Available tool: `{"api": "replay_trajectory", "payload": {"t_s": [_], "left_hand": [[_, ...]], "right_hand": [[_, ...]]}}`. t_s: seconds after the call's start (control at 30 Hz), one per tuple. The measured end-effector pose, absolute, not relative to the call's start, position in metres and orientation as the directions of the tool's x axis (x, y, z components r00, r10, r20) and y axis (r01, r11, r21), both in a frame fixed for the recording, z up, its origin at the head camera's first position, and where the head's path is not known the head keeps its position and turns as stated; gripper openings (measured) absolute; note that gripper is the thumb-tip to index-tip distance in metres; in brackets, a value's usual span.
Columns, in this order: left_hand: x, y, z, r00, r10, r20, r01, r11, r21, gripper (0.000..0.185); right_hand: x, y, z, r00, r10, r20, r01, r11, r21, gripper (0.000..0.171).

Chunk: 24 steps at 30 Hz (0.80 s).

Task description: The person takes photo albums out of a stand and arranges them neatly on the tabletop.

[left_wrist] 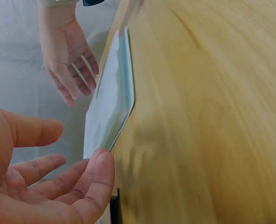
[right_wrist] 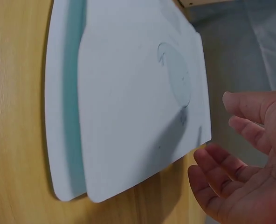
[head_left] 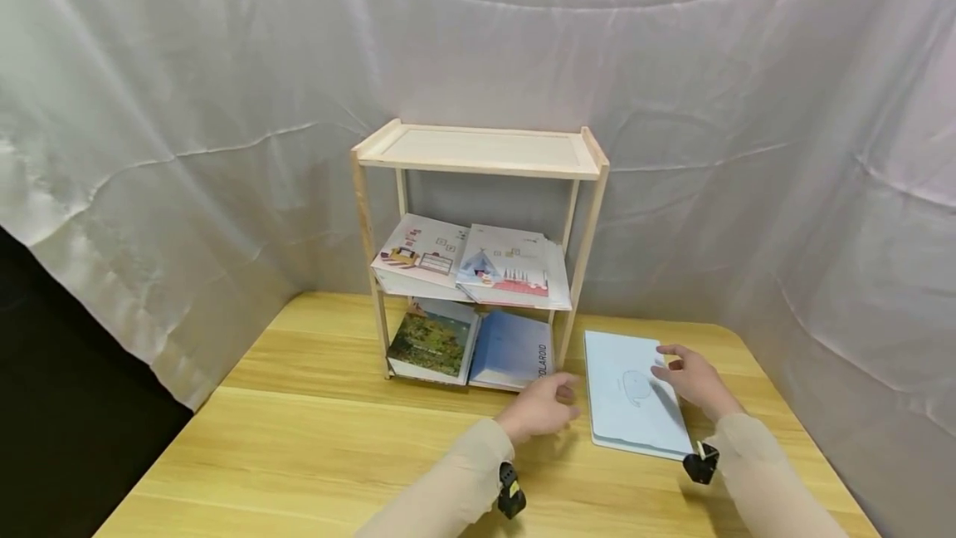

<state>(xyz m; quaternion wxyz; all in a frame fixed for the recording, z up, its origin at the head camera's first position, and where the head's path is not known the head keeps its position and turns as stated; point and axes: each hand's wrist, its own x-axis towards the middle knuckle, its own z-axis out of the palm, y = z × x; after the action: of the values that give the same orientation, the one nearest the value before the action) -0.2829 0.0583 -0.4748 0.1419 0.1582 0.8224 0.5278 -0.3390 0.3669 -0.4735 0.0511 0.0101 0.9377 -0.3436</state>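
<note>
A pale blue notebook [head_left: 635, 393] with a whale drawing on its cover lies flat on the table, right of the shelf. In the right wrist view the notebook's cover [right_wrist: 128, 102] stands slightly raised from the back cover along one edge. My right hand [head_left: 693, 380] hovers by its right edge, fingers loosely bent and holding nothing. On the other side, my left hand [head_left: 539, 407] is over the table between shelf and notebook, also holding nothing. In the left wrist view the left hand [left_wrist: 58, 182] has its fingers spread and relaxed, with the notebook [left_wrist: 110, 98] beyond them.
A small wooden shelf [head_left: 485, 163] stands at the back middle. Its middle tier bears two white illustrated books [head_left: 511, 264]; on the bottom tier lie a book with a tree picture [head_left: 433, 343] and a blue Polaroid book [head_left: 511, 347]. Grey curtains [head_left: 478, 48] enclose the wooden table [head_left: 299, 438].
</note>
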Motion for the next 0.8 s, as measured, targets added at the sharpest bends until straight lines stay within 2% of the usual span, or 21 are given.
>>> {"api": "replay_trajectory", "payload": {"t_s": [0.4,0.8], "left_hand": [[-0.28,0.032,-0.451,-0.902,0.43,-0.032,0.153,0.39,0.908,0.053],[-0.267,0.01,-0.429,-0.89,0.456,0.001,0.176,0.342,0.923,0.052]], "right_hand": [[-0.326,0.35,-0.457,-0.998,-0.064,-0.019,-0.033,0.725,-0.688,0.069],[-0.297,0.324,-0.435,-0.993,-0.095,0.066,-0.113,0.659,-0.743,0.064]]}}
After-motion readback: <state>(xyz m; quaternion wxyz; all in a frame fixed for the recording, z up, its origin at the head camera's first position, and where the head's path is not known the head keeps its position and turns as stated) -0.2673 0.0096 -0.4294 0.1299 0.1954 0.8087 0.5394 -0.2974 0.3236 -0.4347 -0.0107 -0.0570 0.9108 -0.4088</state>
